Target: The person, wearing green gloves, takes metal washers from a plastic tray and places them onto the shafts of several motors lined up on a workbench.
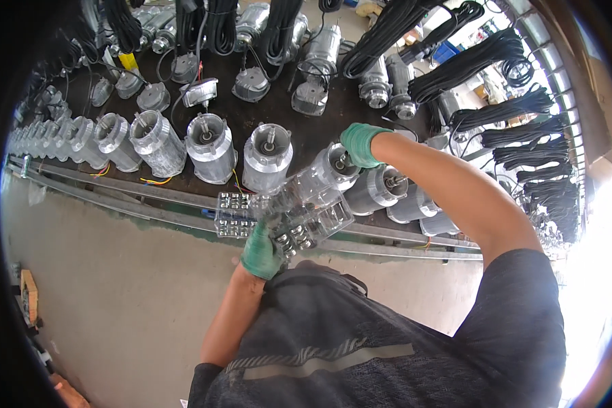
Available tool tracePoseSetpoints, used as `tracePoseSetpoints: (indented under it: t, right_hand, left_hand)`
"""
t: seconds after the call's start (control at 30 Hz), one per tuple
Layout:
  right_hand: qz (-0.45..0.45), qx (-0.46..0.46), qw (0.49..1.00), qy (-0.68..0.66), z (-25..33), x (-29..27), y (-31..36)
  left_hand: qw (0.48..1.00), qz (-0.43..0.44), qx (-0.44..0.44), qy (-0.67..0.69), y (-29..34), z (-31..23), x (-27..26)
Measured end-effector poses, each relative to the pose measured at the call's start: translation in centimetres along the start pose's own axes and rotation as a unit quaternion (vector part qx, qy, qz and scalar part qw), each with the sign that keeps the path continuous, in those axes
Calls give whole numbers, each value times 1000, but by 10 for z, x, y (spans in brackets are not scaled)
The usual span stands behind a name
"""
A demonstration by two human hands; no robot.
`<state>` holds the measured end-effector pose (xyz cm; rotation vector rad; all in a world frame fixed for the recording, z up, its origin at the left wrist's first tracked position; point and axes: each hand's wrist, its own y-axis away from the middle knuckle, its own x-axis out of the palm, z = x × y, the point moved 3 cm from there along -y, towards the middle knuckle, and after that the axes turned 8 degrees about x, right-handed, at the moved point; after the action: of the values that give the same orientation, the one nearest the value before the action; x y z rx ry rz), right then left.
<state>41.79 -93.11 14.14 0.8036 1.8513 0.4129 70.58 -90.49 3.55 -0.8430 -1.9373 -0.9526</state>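
Note:
My left hand (260,253), in a green glove, is closed around a clear plastic compartment box (336,219) with its lid raised. Small shiny metal parts (234,228) sit in rows in its compartments. My right hand (362,144), also gloved in green, is closed with curled fingers at the open top of a silver motor housing (321,178). What the right fingertips hold, if anything, is hidden. To the left of it stands another motor housing (268,160), upright, with a shaft in its open end. A tilted motor housing (374,192) is just right of my right hand.
Several more motor housings (158,144) line the dark bench (214,109) to the left. Farther back lie silver gear heads (310,97) and bundled black cables (381,34). Metal rails (177,214) run along the bench's front, above a concrete floor (136,292).

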Motion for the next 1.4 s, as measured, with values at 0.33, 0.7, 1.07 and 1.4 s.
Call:
tracePoseSetpoints:
  t: [0.33,0.7,1.07,1.4]
  right_hand:
    - [96,-170,942,272,12,22,-23]
    - [93,-20,988,118,30,10,-16]
    - [-88,45,987,-124,-36,-27,51]
    - [-284,-195,906,-247,45,23,148]
  left_hand:
    - [973,197,74,-98,-23,6,9]
    - [965,233,-10,-120,-52,48,-52]
    - [983,76,-167,-10,-34,24,-55]
    - [994,43,49,-92,-14,10,-1]
